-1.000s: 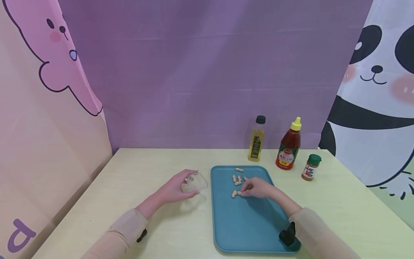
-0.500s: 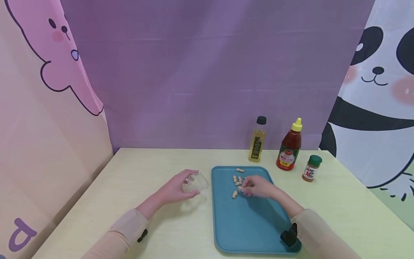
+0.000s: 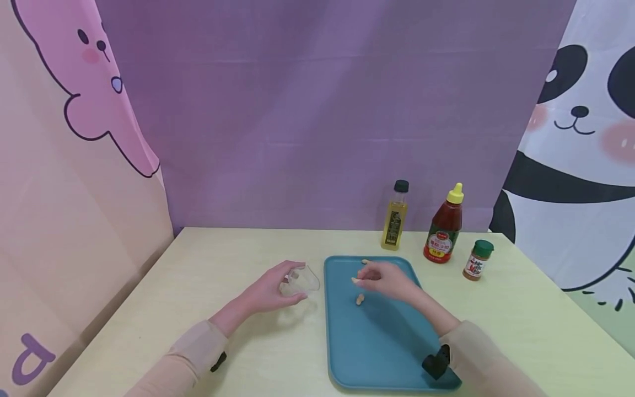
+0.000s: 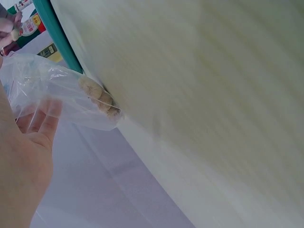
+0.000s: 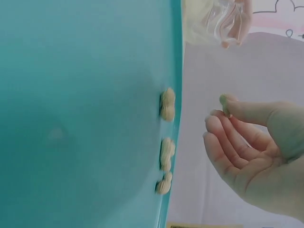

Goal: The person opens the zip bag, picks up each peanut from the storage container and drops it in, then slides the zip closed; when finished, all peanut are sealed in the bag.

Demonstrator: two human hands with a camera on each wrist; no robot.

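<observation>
At frame centre the right hand [image 3: 384, 278] pinches a peanut [image 3: 355, 280] above the teal tray [image 3: 382, 353], while the left hand [image 3: 270, 289] grips a clear plastic bag [image 3: 302, 281] beside it.

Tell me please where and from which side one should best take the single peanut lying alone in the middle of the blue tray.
Probably pinch the lone peanut across its narrow waist, coming from straight above. It lies flat on the tray, free of the others, so both long sides are open. The right hand already pinches another peanut, and the left hand holds the clear bag.
</observation>
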